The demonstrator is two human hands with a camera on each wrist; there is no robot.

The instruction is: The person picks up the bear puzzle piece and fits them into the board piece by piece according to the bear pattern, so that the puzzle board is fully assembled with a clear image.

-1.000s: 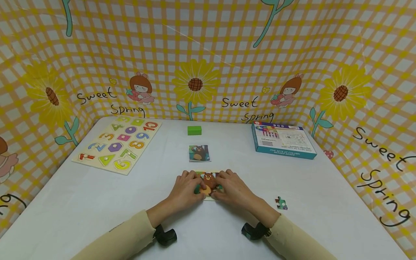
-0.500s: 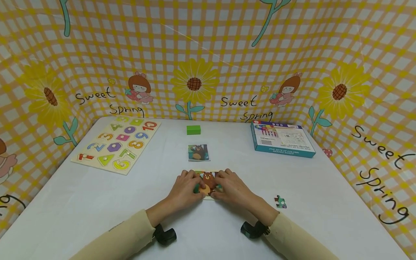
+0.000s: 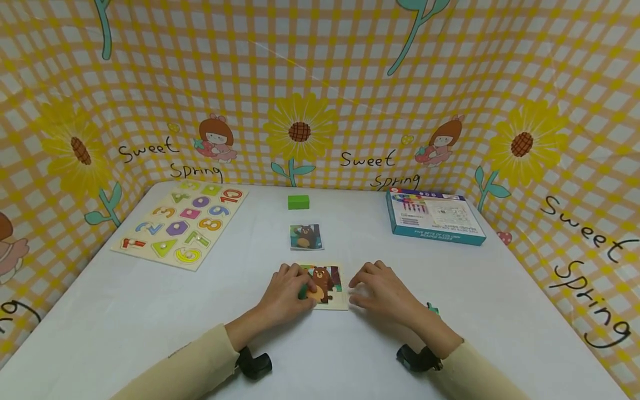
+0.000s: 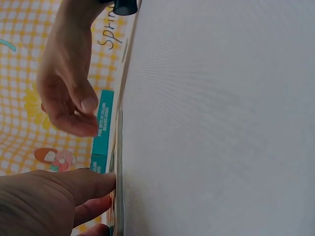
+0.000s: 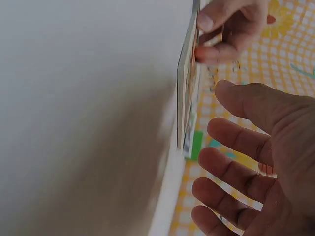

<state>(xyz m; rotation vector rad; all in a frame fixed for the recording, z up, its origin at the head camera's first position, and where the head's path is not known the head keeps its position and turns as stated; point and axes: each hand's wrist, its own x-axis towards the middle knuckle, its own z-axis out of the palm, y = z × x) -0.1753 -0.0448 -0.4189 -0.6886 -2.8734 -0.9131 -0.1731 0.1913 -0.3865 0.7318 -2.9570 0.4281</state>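
A small square bear jigsaw puzzle (image 3: 322, 276) lies in a pale tray (image 3: 341, 303) on the white table, its lower right corner showing bare tray. My left hand (image 3: 286, 290) holds the puzzle at its left side, thumb near the front edge and fingers bent over the pieces. Just beyond the tray's right edge, my right hand (image 3: 382, 288) hovers with relaxed, spread fingers and holds nothing, as the right wrist view also shows. A loose green puzzle piece (image 3: 433, 306) peeks out from behind my right forearm, mostly hidden.
Behind the puzzle lies a bear picture card (image 3: 306, 237), with a green block (image 3: 298, 202) farther back. A wooden number board (image 3: 180, 225) lies at the back left, and a flat teal box (image 3: 435, 216) at the back right. Patterned cloth walls (image 3: 320, 66) surround the table.
My right hand has let go of the puzzle and moved right, exposing the tray's bare corner. Its forearm now covers most of the loose piece. My left hand has stayed in place.
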